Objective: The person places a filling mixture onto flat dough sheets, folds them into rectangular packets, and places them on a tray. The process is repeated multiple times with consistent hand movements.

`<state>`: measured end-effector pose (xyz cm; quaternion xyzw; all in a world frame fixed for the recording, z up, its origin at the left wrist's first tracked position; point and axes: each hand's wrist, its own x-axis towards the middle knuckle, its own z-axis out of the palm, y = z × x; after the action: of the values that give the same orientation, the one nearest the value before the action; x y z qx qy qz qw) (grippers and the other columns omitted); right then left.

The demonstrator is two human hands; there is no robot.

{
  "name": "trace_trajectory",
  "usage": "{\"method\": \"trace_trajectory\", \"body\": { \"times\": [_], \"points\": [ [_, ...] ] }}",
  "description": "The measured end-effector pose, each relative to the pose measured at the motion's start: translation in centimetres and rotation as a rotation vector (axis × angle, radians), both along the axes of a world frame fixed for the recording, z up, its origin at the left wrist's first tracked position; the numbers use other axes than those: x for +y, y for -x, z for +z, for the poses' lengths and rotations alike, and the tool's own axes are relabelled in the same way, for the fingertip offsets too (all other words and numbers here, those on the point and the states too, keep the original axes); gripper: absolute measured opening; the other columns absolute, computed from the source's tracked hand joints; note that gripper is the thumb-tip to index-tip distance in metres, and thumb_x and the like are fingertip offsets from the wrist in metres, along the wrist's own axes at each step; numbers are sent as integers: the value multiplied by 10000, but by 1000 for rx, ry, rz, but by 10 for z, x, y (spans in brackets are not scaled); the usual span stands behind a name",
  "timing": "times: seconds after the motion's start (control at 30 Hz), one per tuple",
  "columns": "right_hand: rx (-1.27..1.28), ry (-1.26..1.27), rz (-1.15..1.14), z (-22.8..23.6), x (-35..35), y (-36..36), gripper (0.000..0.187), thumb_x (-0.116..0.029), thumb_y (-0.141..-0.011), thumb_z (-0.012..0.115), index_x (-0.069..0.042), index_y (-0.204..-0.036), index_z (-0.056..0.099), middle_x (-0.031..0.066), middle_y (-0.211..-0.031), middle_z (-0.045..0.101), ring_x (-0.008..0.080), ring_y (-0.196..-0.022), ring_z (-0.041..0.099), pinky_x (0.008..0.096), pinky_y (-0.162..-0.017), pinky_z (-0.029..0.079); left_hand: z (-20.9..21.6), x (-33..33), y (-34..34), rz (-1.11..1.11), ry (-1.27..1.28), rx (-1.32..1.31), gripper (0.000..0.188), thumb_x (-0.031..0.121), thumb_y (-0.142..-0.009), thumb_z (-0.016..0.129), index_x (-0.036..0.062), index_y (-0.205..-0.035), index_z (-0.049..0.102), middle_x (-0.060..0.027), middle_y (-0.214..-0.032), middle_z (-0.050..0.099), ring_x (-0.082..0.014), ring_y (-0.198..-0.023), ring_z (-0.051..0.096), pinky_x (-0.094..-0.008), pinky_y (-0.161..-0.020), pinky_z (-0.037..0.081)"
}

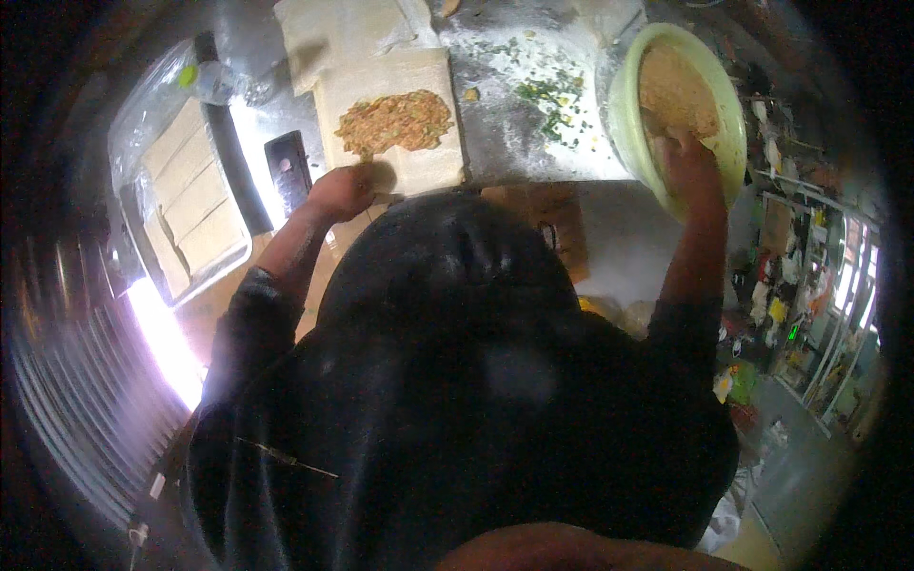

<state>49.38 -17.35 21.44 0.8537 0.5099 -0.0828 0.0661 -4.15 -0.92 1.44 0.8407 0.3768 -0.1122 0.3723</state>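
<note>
A pale, flat dough sheet (419, 84) lies on the worktop, with a chunky orange-brown filling (400, 124) flecked with green spread over its middle. At the sheet's near left corner is my left hand (345, 193), its fingers curled closed; whatever they hold, if anything, is hidden. My right hand (687, 164) reaches into a pale green bowl (624, 114) at the right. Its fingers meet the light brown mixture (678, 88) inside, and their tips are hidden from sight.
White flour and chopped greens (557, 105) are scattered between sheet and bowl. More pale sheets (357, 29) lie behind. A dark phone (288, 167) rests left of my left hand. Farther left, a tray (249, 249) holds dough pieces (195, 186) beside clear plastic wrap (143, 119).
</note>
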Motion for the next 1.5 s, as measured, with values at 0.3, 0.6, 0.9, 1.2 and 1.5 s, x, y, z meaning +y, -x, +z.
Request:
{"method": "trace_trajectory", "body": {
  "times": [0.3, 0.6, 0.9, 1.2, 1.5],
  "points": [
    [612, 126, 626, -139, 68, 201, 556, -400, -856, 765, -119, -1317, 632, 187, -1213, 638, 379, -1115, 627, 466, -918, 521, 21, 7, -6, 170, -283, -145, 265, 333, -958, 599, 136, -1131, 637, -189, -1077, 672, -410, -952, 671, -512, -801, 549],
    [638, -31, 250, -177, 167, 213, 367, -360, -940, 675, -85, -1183, 682, 207, -1046, 715, 378, -951, 691, 468, -821, 541, 26, 67, -24, 360, -445, -177, 203, 287, -931, 636, 148, -1076, 667, -148, -1081, 680, -386, -1020, 652, -508, -859, 529],
    [587, -157, 204, -213, 173, 210, 317, -338, -934, 682, -74, -1110, 699, 170, -936, 716, 373, -871, 688, 473, -792, 543, 4, 2, -46, 55, -599, -330, 714, 409, -927, 615, 104, -1528, 380, -146, -1621, 328, -356, -1509, 283, -575, -1224, 207],
    [402, -274, 710, -187, 134, 260, 620, -304, -881, 684, -71, -1429, 511, 133, -1547, 424, 328, -1452, 359, 465, -1190, 296, -5, -6, -52, 95, -626, -264, 774, 455, -912, 607, 61, -1535, 366, -189, -1628, 304, -385, -1510, 276, -570, -1222, 202],
    [285, -248, 973, -200, 128, 267, 789, -442, -905, 653, -49, -1533, 382, 113, -1637, 312, 285, -1517, 266, 472, -1245, 178, -16, -2, -46, 81, -641, -302, 807, 470, -909, 614, 4, -1520, 368, -212, -1620, 313, -412, -1492, 311, -579, -1209, 228]
  ]
}}
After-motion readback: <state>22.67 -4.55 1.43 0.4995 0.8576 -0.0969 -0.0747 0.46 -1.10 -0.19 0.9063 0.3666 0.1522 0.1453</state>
